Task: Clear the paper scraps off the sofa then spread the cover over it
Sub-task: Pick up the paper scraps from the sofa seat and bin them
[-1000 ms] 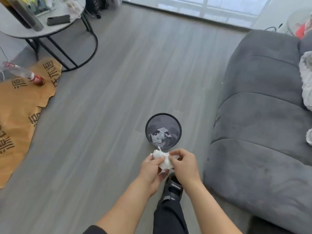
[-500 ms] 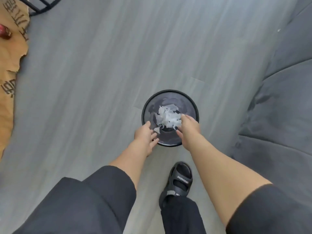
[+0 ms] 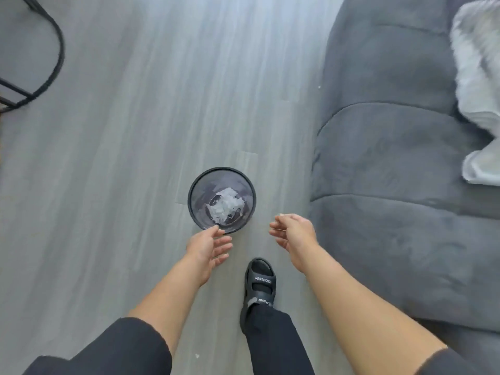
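Half a sec ago both hands were at the bin's mouth w/ the white wad going in. Now the paper scraps (image 3: pixel 226 205) lie at the bottom of the bin (image 3: pixel 201 188), lower centre of frame, and both hands are out and empty. L hand (image 3: pixel 208 246) sits just below the bin rim, fingers loosely spread, holding nothing. R hand (image 3: pixel 293 234) is off to the bin's right, toward the sofa (image 3: pixel 392 158), fingers relaxed, also holding nothing.

Meaning: that load of scraps is binned. No scraps show on the seat area in view, but the sofa's right side is cut off by the frame edge, so can't say it's fully clear. Next part is prob. the cover.

Cover (image 3: pixel 476 77) is a bunched white heap on the sofa at the upper-right edge, partly out of frame. Its long axis runs approx top-to-bottom in the frame, along the sofa's length. Its lower end, a folded corner, sits at mid-right pointing down-left. Not spread yet.
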A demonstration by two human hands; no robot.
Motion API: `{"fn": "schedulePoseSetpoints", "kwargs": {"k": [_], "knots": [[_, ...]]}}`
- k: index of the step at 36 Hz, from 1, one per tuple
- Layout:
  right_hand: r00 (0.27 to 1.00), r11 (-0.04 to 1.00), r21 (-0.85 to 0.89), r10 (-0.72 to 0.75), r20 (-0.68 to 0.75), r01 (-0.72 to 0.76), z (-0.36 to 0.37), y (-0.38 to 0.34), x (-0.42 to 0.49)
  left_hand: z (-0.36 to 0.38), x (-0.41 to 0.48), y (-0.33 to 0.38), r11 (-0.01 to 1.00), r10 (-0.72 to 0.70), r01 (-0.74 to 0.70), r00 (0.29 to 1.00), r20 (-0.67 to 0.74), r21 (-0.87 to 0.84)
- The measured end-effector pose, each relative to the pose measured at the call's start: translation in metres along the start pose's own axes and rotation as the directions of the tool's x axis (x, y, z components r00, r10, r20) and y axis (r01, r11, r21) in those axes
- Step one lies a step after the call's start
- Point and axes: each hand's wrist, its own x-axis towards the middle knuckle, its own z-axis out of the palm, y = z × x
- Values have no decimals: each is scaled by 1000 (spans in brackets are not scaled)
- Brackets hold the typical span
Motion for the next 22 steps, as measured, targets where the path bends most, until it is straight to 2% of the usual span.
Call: {"fn": "schedulePoseSetpoints", "kwargs": {"k": [6, 10, 14, 18, 22], "knots": [[973, 944, 255, -175, -149, 209, -110, 40, -117, 22, -95, -58, 980, 145, -156, 984, 99, 121], [954, 877, 409, -155, -257, 253, -178, 109, -205, 42, -151, -124, 971, 107, -134, 985, 138, 199], [918, 817, 517, -36, -394, 254, -260, 200, -285, 80, -196, -204, 940, 68, -131, 977, 202, 316], [804, 754, 592, 149, -576, 284, -364, 294, -358, 135, -250, -307, 871, -14, -131, 957, 291, 473], [707, 683, 654, 283, -648, 326, -453, 384, -410, 184, -294, -408, 806, -78, -176, 915, 395, 566]]}}
